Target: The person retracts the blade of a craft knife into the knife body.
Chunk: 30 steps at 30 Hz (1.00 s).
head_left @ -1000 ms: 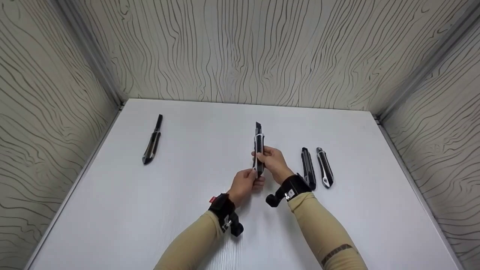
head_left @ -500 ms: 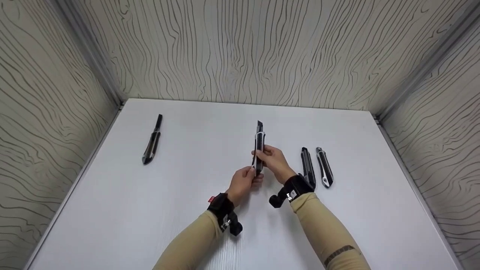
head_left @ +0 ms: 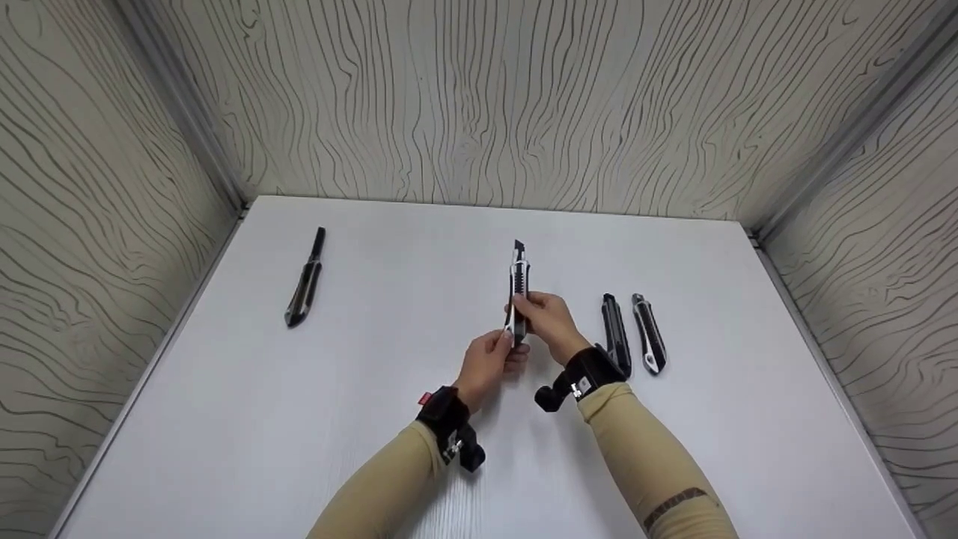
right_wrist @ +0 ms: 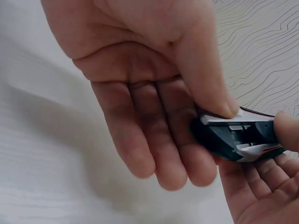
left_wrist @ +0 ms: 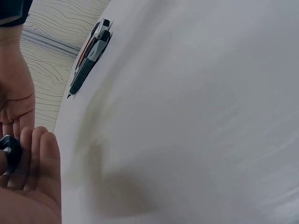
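Note:
A black-and-silver snap-off utility knife (head_left: pixel 519 281) points away from me over the middle of the table, its dark blade tip uppermost. My left hand (head_left: pixel 483 367) pinches its near end, with the thumb on top. Further up the handle, my right hand (head_left: pixel 552 322) grips it, thumb laid along the upper face. In the right wrist view the knife's butt (right_wrist: pixel 243 135) shows between the two thumbs, and the outer fingers of the left hand (right_wrist: pixel 154 135) are spread below. Only the knife's end (left_wrist: pixel 10 151) shows in the left wrist view.
Two more utility knives lie to the right, a dark one (head_left: pixel 615 337) partly behind the right wristband and a black-and-silver one (head_left: pixel 649 333). Another utility knife (head_left: pixel 305 288) lies at the far left. The white table (head_left: pixel 224 419) is bordered by wood-patterned panels (head_left: pixel 479 105).
The held knife has shifted slightly away from me and to the right, and its nose now looks brighter. Both hands keep their grip, and the knives on the table have stayed put.

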Available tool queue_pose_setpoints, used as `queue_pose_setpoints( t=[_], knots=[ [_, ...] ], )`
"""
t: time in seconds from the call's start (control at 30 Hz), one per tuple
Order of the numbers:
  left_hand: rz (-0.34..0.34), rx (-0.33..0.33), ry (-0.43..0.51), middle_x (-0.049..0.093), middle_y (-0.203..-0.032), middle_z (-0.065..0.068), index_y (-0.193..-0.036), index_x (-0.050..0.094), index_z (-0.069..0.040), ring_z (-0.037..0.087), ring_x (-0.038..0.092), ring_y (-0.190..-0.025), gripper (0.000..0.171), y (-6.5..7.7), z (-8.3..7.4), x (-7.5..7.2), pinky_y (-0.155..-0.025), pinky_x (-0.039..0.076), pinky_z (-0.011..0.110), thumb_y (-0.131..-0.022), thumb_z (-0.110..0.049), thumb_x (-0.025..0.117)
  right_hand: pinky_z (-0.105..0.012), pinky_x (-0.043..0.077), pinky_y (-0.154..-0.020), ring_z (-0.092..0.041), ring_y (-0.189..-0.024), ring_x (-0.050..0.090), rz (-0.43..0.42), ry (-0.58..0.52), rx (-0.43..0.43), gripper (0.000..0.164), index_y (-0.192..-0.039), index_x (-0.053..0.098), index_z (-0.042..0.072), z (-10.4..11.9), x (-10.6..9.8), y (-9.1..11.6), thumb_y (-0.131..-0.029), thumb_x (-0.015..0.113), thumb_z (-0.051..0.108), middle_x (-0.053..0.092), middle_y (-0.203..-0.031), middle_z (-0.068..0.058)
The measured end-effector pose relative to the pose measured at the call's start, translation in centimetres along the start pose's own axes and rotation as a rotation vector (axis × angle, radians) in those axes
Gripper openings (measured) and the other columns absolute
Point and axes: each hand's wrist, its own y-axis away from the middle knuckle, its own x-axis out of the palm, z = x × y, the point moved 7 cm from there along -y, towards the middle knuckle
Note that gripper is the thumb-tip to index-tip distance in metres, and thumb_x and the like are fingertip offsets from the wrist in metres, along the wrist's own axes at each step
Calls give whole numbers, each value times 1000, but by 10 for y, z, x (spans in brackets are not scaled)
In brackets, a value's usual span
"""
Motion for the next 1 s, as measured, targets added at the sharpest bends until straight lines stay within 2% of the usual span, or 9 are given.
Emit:
queue_pose_setpoints(
  t=[0.2, 0.4, 0.5, 0.63, 0.8, 0.9, 1.0],
  knots=[
    [14, -31, 83, 69, -110, 27, -122, 55, 13, 27, 72, -92, 43, 6, 2, 4, -86, 58, 40, -106, -24, 41, -22, 52, -74, -9, -81, 63, -30, -3, 21, 33, -118, 63, -2, -3, -2, -1, -99, 57, 24, 72, -104, -9],
    [7, -31, 89, 69, -111, 24, -122, 55, 13, 31, 70, -100, 41, 6, 3, 3, -89, 57, 38, -106, -22, 41, -22, 53, -73, -9, -76, 63, -18, -43, 0, 35, -117, 62, -5, -1, 1, -2, -98, 58, 24, 72, -101, -9],
    [1, -28, 96, 69, -112, 26, -121, 55, 13, 32, 70, -101, 39, 6, 3, 1, -89, 57, 38, -105, -20, 41, -22, 53, -72, -9, -76, 62, -15, -46, 25, 36, -117, 63, -5, -3, 2, -2, -98, 59, 25, 72, -101, -9],
    [1, -35, 110, 68, -112, 27, -122, 54, 13, 32, 70, -101, 38, 4, 6, 1, -90, 57, 37, -105, -19, 42, -23, 53, -75, -11, -80, 64, -7, -36, 59, 37, -118, 63, -5, -6, 2, -1, -98, 59, 26, 71, -105, -11],
    [-3, -45, 94, 69, -111, 26, -122, 55, 12, 32, 70, -101, 37, 3, 8, 0, -90, 57, 36, -105, -19, 42, -25, 53, -79, -20, -92, 66, 3, -27, 47, 37, -119, 62, -5, -6, 3, -1, -99, 57, 25, 70, -110, -14],
    [-7, -43, 88, 69, -110, 26, -120, 56, 12, 32, 70, -100, 36, 3, 7, -1, -89, 57, 38, -105, -18, 42, -27, 53, -81, -25, -100, 65, -14, -49, 46, 34, -119, 63, -3, -7, 4, 0, -98, 58, 23, 71, -109, -12],
    [-9, -41, 92, 69, -108, 26, -118, 57, 13, 33, 71, -98, 35, 3, 7, -1, -88, 58, 39, -105, -16, 42, -27, 53, -80, -23, -98, 65, -41, -74, 47, 32, -118, 64, -2, -8, 4, 1, -98, 59, 21, 71, -106, -9]
  ],
)
